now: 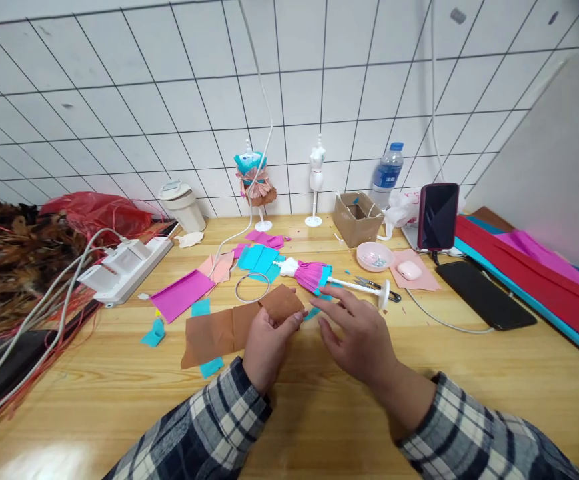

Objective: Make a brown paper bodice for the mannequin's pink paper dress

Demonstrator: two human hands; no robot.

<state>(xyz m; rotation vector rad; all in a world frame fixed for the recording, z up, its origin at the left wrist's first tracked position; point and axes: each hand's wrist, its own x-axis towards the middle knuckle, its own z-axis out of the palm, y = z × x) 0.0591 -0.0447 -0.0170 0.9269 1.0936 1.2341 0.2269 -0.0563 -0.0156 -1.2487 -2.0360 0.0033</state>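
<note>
My left hand [268, 341] pinches the right end of a long strip of brown crepe paper [212, 339] between thumb and fingers; its left end trails over the table. My right hand [362, 333] hovers just right of the strip, fingers apart, with nothing visible in it. Beyond the fingertips, a small white mannequin [288, 267] lies on its side in a magenta skirt [309, 275] with a blue hem, its stand pointing right. A silver ring [252, 298] and blue paper pieces [260, 260] lie beyond the strip.
A dressed mannequin [255, 190] and a bare mannequin [315, 177] stand near the tiled wall. Around them are a cardboard box [358, 230], a pink bowl [374, 268], small scissors [394, 295], a propped phone [438, 217], a power strip [119, 277] with cables, and magenta paper [182, 295].
</note>
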